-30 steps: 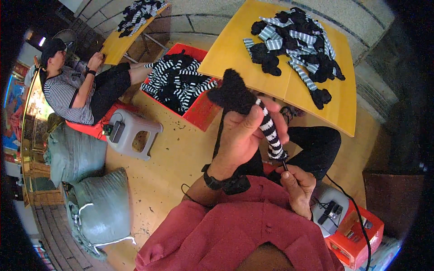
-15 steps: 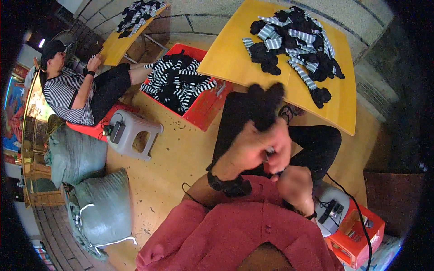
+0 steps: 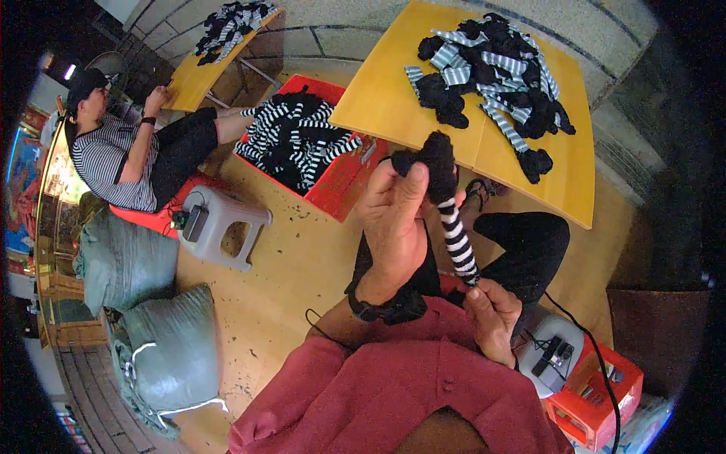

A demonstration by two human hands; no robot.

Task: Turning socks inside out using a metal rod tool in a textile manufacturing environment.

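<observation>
Stretched between my hands is a knit piece (image 3: 458, 240), black and lumpy at its upper end, with a narrow black-and-white striped tube below; it resembles a long-cuffed glove. My left hand (image 3: 393, 223) pinches the black end, thumb against it. Lower down and to the right, my right hand (image 3: 493, 318) has the tip of the striped tube between thumb and fingers. Both hands are above my lap. Beyond them, a yellow table (image 3: 393, 91) bears a heap of similar black and grey-striped knit pieces (image 3: 499, 76).
A red crate (image 3: 344, 185) full of striped knit pieces stands left of the table. Further left, a person (image 3: 121, 147) sits at another yellow table (image 3: 198, 79). A grey stool (image 3: 227, 227), stuffed sacks (image 3: 170, 344), a red crate (image 3: 605, 401) and a black cable (image 3: 601, 356) are around me.
My hands, close together and blurred before, have moved apart. The left hand went up and left, and the striped tube now shows, drawn out between them. The seated person's hand has risen.
</observation>
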